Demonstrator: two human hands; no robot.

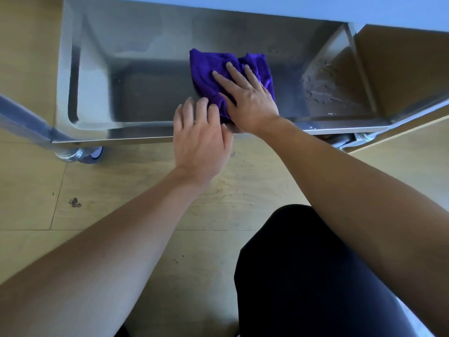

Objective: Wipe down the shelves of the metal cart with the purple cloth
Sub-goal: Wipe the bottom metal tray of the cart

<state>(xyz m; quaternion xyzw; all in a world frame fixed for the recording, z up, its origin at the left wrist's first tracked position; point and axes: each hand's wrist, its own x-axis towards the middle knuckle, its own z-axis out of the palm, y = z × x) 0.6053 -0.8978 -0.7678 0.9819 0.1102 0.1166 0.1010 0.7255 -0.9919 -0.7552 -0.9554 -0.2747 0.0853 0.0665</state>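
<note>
Cart: metal; the view looks down into its low shelf [150, 93], a shallow tray with raised walls on all sides.
Cloth [209, 69]: purple and crumpled, lying on the shelf right of its middle. Its near end reaches the shelf's front rim [121, 135] and its far end stops short of the back wall.
Right hand [250, 100]: laid flat on the cloth's near-right part, fingers straight and spread, pressing it to the shelf. The wrist crosses the front rim.
Left hand [199, 142]: fingers straight and relaxed, holding nothing. The palm is over the front rim and the fingertips are just inside the shelf at the cloth's near-left edge; whether they touch it cannot be told.
Open room: the shelf's whole left half is bare metal, from the cloth to the rounded left corner.
Drops [325, 93]: wet marks on the shelf's right part, between the cloth and the right wall.
Edges: a pale top shelf [267, 8] overhangs the shelf's back wall, and a post [24, 117] slants from the front-left corner.
Casters: one under the front-left corner [82, 155], one under the front-right corner [345, 139].
Floor [121, 190]: wood panels in front of the shelf.
Leg [303, 276]: dark-clad, on the floor in front of the shelf, right of centre.
</note>
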